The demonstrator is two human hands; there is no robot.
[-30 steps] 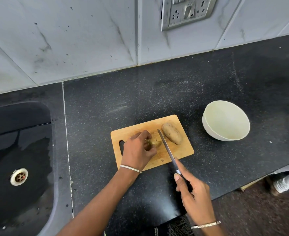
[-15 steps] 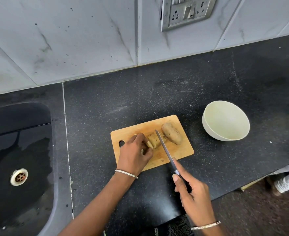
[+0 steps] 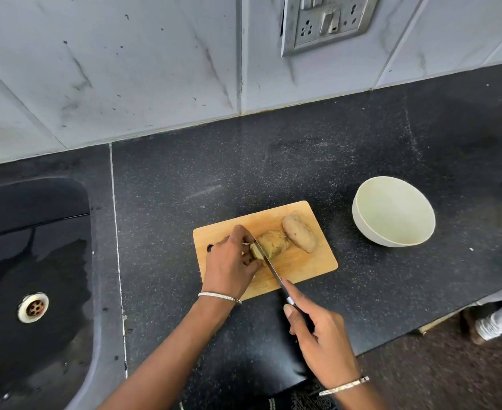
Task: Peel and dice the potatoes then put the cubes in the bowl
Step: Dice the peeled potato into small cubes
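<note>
A wooden cutting board lies on the black counter. On it a partly peeled potato rests beside a whole brown potato. My left hand grips the left end of the partly peeled potato. My right hand holds a knife by its dark handle, forefinger along the spine. The blade crosses the potato's left end, just right of my left fingers. A white bowl stands empty to the right of the board.
A black sink with a metal drain lies at the left. Tiled wall with a socket plate runs behind the counter. The counter's front edge is near my right wrist; another person's foot shows on the floor at the right.
The blade has shifted left along the potato toward my left fingers, and more of the potato now shows to the right of the blade. My left hand has drawn back slightly left.
</note>
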